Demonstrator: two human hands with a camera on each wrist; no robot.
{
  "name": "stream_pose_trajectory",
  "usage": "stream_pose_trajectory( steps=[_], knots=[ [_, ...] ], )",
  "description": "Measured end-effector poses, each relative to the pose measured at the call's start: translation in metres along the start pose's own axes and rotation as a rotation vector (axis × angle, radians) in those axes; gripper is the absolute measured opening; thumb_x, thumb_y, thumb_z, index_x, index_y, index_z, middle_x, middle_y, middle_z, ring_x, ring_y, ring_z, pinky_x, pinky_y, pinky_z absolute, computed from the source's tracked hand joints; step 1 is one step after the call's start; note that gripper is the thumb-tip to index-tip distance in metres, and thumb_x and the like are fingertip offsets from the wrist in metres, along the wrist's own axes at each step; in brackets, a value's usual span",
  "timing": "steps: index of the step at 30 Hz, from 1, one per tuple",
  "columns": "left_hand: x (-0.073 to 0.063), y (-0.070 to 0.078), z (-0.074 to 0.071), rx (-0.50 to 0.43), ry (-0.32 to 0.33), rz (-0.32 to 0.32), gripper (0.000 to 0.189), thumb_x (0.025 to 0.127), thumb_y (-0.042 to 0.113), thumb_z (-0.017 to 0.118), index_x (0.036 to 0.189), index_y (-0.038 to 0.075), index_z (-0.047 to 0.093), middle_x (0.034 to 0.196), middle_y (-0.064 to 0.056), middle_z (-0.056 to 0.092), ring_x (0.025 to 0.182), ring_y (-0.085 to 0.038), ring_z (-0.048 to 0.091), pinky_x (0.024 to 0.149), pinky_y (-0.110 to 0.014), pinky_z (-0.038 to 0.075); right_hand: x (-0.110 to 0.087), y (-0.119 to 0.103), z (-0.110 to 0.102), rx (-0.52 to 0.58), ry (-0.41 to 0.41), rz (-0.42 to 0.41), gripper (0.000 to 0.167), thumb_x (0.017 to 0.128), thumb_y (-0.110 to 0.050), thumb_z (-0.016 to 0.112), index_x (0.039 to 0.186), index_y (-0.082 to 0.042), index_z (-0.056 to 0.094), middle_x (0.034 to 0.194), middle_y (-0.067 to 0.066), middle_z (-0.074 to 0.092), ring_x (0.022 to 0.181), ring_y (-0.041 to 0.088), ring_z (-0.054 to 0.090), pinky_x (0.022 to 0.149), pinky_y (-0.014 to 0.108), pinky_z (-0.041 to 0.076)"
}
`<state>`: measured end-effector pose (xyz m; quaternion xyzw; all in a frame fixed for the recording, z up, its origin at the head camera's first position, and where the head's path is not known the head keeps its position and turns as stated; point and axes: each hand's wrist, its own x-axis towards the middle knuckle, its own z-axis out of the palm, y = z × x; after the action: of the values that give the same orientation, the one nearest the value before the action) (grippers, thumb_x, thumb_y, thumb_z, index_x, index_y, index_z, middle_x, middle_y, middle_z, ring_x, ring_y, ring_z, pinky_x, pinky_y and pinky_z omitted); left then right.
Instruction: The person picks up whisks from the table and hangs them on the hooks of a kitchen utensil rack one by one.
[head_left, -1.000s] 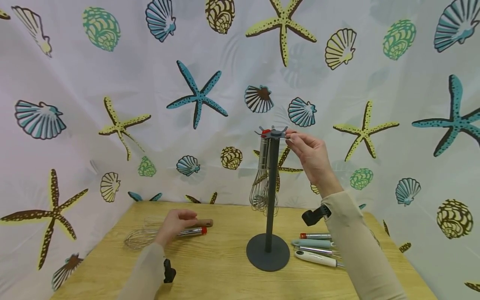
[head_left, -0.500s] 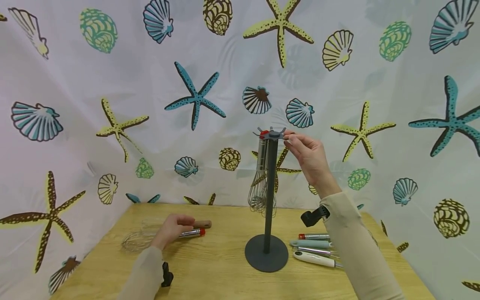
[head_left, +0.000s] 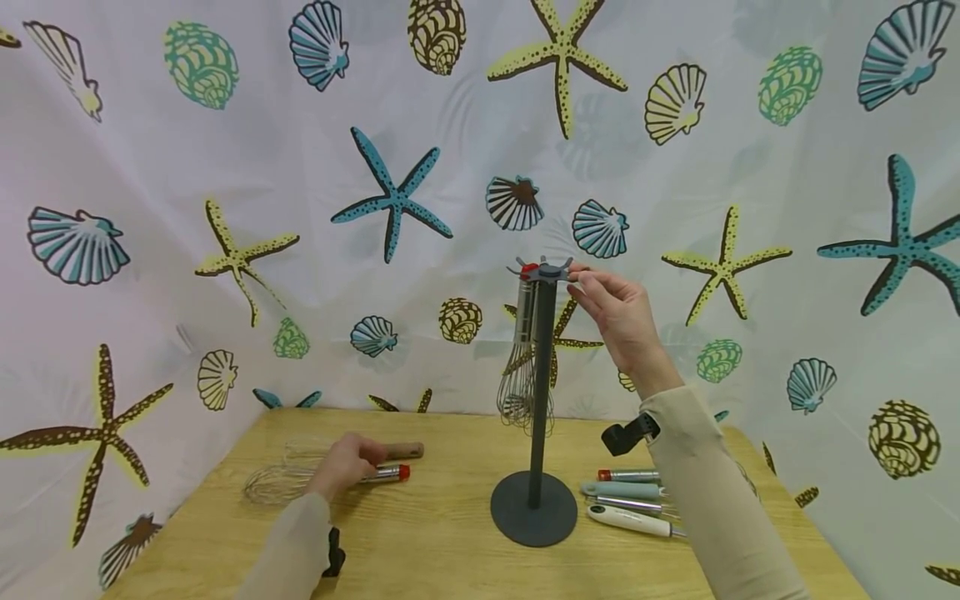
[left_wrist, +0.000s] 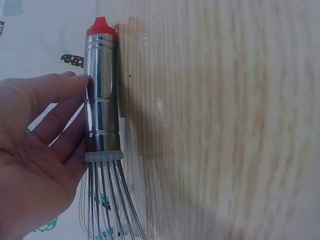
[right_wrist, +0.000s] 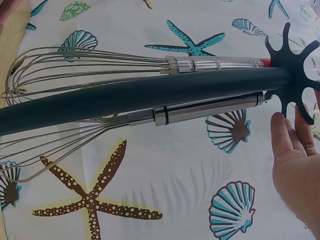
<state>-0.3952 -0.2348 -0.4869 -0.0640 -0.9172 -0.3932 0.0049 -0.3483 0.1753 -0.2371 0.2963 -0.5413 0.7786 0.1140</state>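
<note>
Right hand (head_left: 618, 317) raised, left hand (head_left: 347, 464) lower

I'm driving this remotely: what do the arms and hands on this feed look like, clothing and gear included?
The left hand and right hand are bare, with no gloves showing. Plain beige sleeves cover the forearms down to the wrists. A small black wrist camera sits near each cuff. No cables or markings show.

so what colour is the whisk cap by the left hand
Red; the cap shows best in the left wrist view.
</note>
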Motion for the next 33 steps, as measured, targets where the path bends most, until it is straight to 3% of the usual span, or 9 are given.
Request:
stream_pose_trajectory(
  steps=[15,26,33],
  knots=[
    [-0.007,0.002,0.000,-0.065,-0.083,0.035,0.037,0.081,-0.006,0.072,0.117,-0.010,0.066,0.099,-0.015,0.073,0.094,-0.026,0.068,0.081,-0.041,0.056,-0.001,-0.001,-0.001,0.005,0.006,-0.005,0.013,0.095,-0.014,0.065,0.092,-0.015,0.077,0.122,0.003,0.061,0.125,0.016,0.052,0.108,0.035,0.043],
    [-0.010,0.004,-0.006,0.030,-0.133,0.034,0.032,0.080,0.001,0.077,0.111,-0.006,0.070,0.106,-0.017,0.071,0.098,-0.028,0.065,0.086,-0.045,0.054,0.000,-0.001,0.001,-0.014,-0.002,0.006,0.015,0.096,-0.013,0.063,0.092,-0.016,0.076,0.123,0.004,0.060,0.127,0.016,0.051,0.110,0.038,0.041],
    [-0.008,0.007,-0.003,0.055,-0.164,0.063,0.028,0.081,0.008,0.079,0.106,-0.002,0.073,0.102,-0.010,0.073,0.094,-0.022,0.065,0.086,-0.042,0.053,0.000,-0.001,0.000,-0.007,-0.001,0.007,0.014,0.096,-0.014,0.064,0.093,-0.016,0.077,0.123,0.003,0.061,0.127,0.016,0.051,0.110,0.038,0.042]
  ],
)
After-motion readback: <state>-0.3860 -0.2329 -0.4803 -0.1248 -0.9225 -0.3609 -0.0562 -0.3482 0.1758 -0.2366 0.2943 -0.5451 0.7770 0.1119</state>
